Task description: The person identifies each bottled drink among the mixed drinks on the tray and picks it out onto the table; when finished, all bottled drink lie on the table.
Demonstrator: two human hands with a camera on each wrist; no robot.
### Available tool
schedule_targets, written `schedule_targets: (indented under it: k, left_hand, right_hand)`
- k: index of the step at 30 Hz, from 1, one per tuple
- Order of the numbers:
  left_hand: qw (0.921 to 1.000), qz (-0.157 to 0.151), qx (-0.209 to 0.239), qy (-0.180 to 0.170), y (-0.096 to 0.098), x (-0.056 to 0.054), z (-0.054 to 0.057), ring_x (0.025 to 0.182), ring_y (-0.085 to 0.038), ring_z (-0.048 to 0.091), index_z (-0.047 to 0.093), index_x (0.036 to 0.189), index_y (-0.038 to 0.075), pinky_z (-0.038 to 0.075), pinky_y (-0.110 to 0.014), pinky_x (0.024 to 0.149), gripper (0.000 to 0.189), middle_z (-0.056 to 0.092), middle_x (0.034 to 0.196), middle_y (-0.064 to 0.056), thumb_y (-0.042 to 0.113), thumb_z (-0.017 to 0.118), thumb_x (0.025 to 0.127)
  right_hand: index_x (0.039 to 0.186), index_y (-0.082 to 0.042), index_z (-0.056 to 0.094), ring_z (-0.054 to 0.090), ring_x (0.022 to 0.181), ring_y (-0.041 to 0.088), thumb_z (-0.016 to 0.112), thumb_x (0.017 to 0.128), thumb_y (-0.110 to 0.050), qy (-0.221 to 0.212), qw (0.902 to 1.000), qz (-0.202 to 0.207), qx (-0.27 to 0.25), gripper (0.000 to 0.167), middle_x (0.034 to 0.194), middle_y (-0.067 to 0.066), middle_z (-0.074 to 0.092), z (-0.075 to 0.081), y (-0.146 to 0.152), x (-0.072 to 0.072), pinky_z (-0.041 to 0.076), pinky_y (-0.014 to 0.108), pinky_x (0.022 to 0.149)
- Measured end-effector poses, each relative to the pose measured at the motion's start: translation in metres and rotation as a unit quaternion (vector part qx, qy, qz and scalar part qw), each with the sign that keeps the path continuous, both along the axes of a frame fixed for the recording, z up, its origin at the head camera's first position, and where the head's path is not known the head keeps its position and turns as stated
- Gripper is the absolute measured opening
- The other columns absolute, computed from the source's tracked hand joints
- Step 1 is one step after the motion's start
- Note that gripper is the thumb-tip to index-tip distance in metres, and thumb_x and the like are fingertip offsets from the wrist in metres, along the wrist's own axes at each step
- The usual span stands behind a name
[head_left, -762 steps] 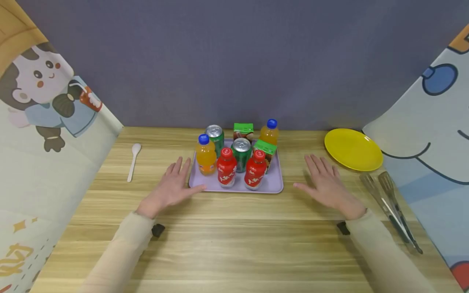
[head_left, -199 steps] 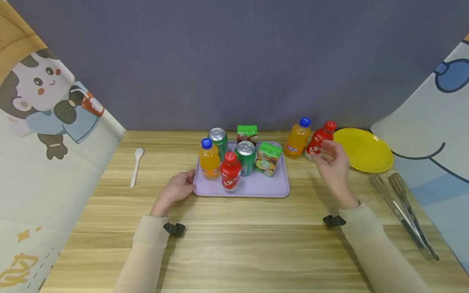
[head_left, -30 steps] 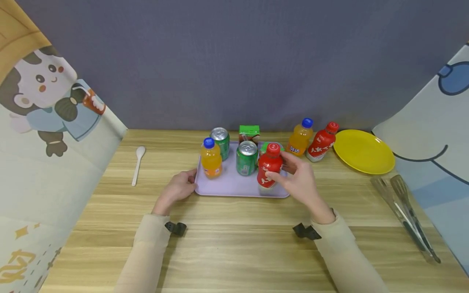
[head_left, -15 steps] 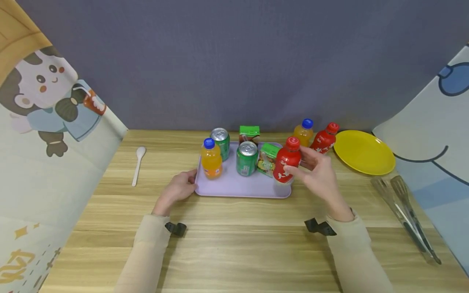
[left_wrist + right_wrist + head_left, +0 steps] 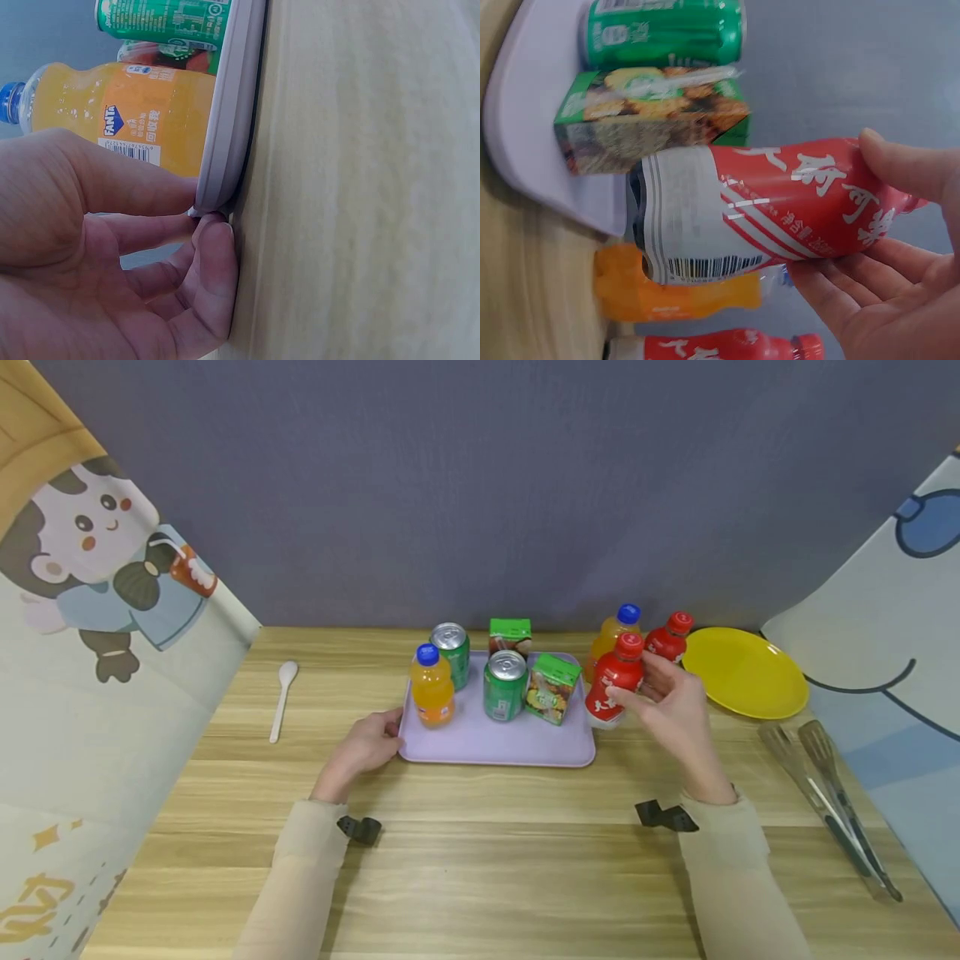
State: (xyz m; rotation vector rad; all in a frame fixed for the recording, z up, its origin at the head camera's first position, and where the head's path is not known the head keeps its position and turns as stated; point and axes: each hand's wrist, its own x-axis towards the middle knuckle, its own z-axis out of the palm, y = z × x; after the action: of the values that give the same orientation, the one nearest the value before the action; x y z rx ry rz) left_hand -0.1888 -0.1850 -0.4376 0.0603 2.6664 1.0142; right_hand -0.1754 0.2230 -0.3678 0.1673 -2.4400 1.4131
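My left hand (image 5: 363, 745) pinches the left edge of the lilac tray (image 5: 480, 747); in the left wrist view its thumb lies on the rim and its fingers curl below. My right hand (image 5: 678, 714) grips a red drink bottle (image 5: 617, 681) around its upper part, slightly tilted, off the tray's right edge. On the tray stand an orange soda bottle (image 5: 432, 693), a front green can (image 5: 505, 689), a rear green can (image 5: 452, 652) and a juice carton (image 5: 552, 692). Another carton (image 5: 510, 635) shows at the back. Behind the held bottle, a second orange bottle (image 5: 618, 625) is partly hidden.
Another red bottle (image 5: 667, 639) stands on the table beside a yellow plate (image 5: 746, 672). Metal kitchen utensils (image 5: 832, 810) lie at the right, a white spoon (image 5: 282, 702) at the left. A grey wall (image 5: 480, 493) closes off the back.
Over the last second my right hand has carried the red bottle rightward from above the tray. Earlier, one orange and one red bottle left the tray for the table. The left hand stays put.
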Motion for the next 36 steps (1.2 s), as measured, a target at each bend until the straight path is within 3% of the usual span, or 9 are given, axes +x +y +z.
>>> schedule_targets:
  k: [9, 18, 36]
  left_hand:
    - [1.0, 0.004, -0.001, -0.004, 0.001, 0.0, 0.0, 0.077, -0.023, 0.052, 0.042, 0.142, 0.0, 0.045, -0.032, 0.064, 0.058, 0.06, 0.101, -0.013, 0.007, 0.06, 0.087]
    - [1.0, 0.002, -0.005, -0.004, 0.001, -0.001, 0.001, 0.078, -0.023, 0.053, 0.041, 0.142, 0.0, 0.045, -0.033, 0.064, 0.059, 0.06, 0.101, -0.013, 0.006, 0.06, 0.087]
    - [1.0, 0.0, -0.006, 0.0, 0.0, 0.001, 0.003, 0.078, -0.023, 0.052, 0.042, 0.142, -0.001, 0.045, -0.032, 0.064, 0.059, 0.06, 0.1, -0.013, 0.006, 0.061, 0.086]
  right_hand:
    - [0.135, 0.007, 0.047, 0.058, 0.11, 0.034, 0.077, 0.081, -0.016, -0.035, 0.9988, -0.033, -0.011, 0.066, 0.126, 0.022, 0.056, -0.015, 0.006, -0.011, 0.045, 0.044, 0.089]
    - [0.136, 0.006, 0.047, 0.056, 0.111, 0.035, 0.078, 0.078, -0.009, -0.034, 0.9963, -0.053, -0.06, 0.068, 0.127, 0.024, 0.054, -0.031, 0.007, -0.021, 0.044, 0.046, 0.092]
    - [0.136, 0.004, 0.048, 0.058, 0.108, 0.032, 0.079, 0.078, -0.013, -0.047, 0.9941, -0.073, -0.065, 0.068, 0.127, 0.021, 0.056, -0.043, 0.007, -0.026, 0.045, 0.043, 0.091]
